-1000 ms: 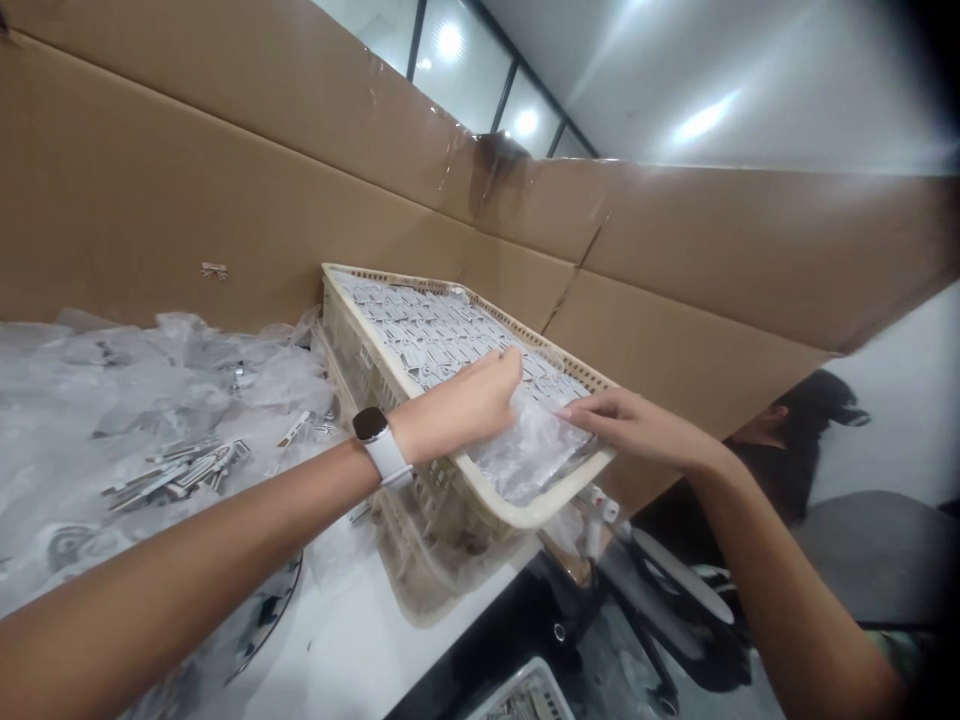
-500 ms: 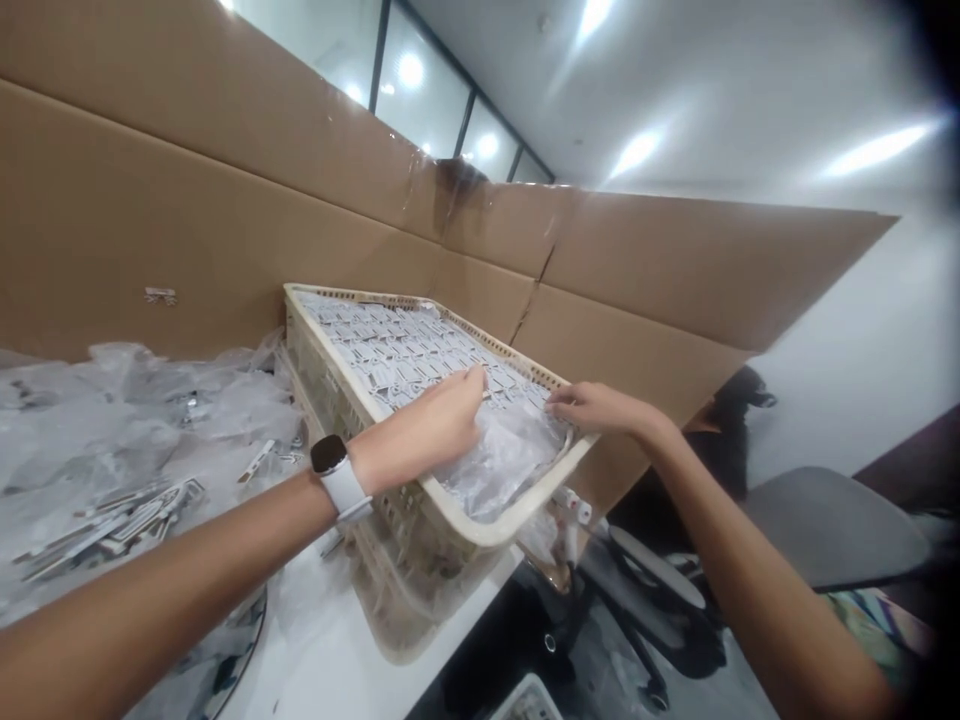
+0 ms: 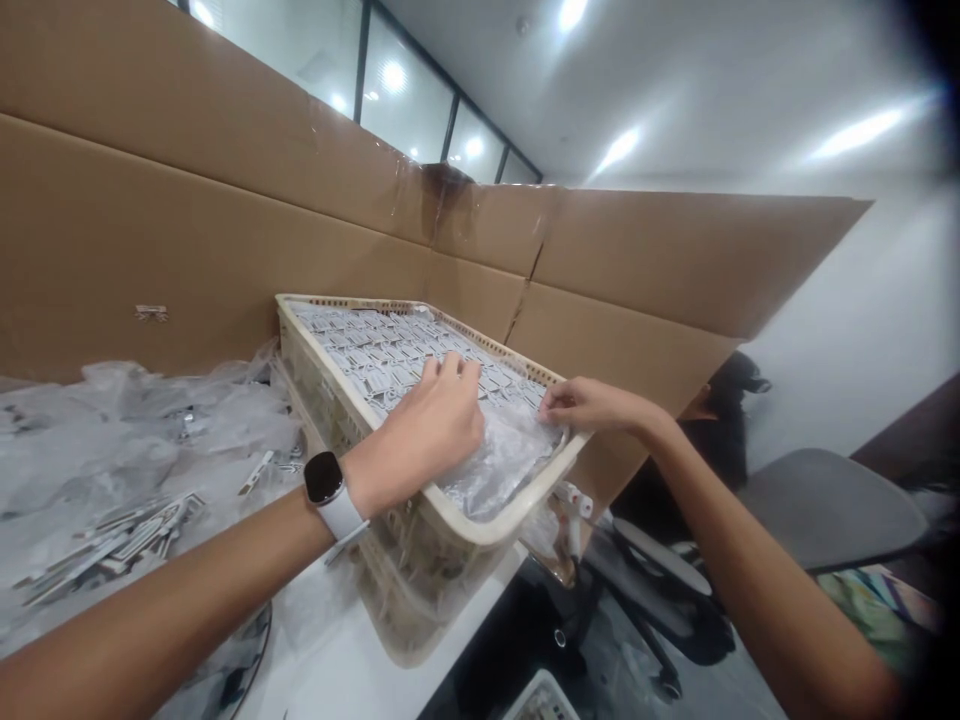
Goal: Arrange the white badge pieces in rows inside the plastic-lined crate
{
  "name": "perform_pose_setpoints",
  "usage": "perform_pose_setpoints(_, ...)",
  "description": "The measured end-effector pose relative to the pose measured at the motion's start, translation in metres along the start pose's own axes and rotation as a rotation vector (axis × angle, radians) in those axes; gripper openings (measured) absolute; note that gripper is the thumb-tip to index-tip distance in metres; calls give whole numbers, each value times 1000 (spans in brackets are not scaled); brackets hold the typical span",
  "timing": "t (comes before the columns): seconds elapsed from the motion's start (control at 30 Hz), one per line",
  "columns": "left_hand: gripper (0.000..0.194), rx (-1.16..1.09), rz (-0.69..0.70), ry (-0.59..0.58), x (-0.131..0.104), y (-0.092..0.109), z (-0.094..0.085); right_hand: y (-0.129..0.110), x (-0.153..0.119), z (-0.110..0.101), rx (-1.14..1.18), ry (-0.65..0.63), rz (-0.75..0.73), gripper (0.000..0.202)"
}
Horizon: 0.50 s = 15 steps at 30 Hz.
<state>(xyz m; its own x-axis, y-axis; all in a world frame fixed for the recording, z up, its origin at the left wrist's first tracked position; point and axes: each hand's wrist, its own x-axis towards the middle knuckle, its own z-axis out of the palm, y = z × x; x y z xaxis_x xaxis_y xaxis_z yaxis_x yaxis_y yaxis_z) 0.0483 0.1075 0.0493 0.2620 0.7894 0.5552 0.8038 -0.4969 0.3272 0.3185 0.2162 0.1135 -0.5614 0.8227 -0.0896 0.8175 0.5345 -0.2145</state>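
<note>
A cream plastic basket (image 3: 517, 522) is filled with rows of small flat white pieces (image 3: 367, 345), with a clear plastic sheet (image 3: 499, 460) over its near end. My left hand (image 3: 439, 425), below a wrist with a smartwatch (image 3: 324, 478), is over the middle of the rows, its fingers bent down; what its fingertips touch is hidden. At the basket's right rim, my right hand (image 3: 589, 404) has its fingers pinched together by the edge of the plastic, and what they hold is too small to make out.
Tall cardboard walls (image 3: 337, 220) stand behind the basket. Crumpled plastic bags (image 3: 135, 430) and a pile of loose flat strips (image 3: 120, 540) lie at the left. A grey chair (image 3: 832, 505) is at the right, and another small container (image 3: 541, 700) sits low in front.
My left hand's fingers have shifted up and lie more over the rows. My right hand's fingers have drawn together at the basket's rim. The view has shifted slightly.
</note>
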Motion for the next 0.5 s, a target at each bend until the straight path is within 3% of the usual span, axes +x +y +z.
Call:
perform_pose_setpoints(0.07,33,19,74,18,-2,8,-5,1,0,0,4,-11,-16,55)
perform_pose_setpoints(0.13,33,1,151,-50,-3,13,-7,2,-1,-1,0,-24,-30,55)
perform_pose_setpoints(0.2,38,-7,203,-230,-1,12,-6,-1,-5,-3,-33,4,-17,52)
perform_pose_setpoints(0.27,46,21,235,-436,3,9,-1,-11,-10,-2,-77,142,12,46)
perform_pose_setpoints(0.37,57,89,220,-600,8,7,3,-38,-20,7,4,340,-53,46)
perform_pose_setpoints(0.5,58,135,164,-674,5,25,-9,-73,-35,35,152,194,-227,55)
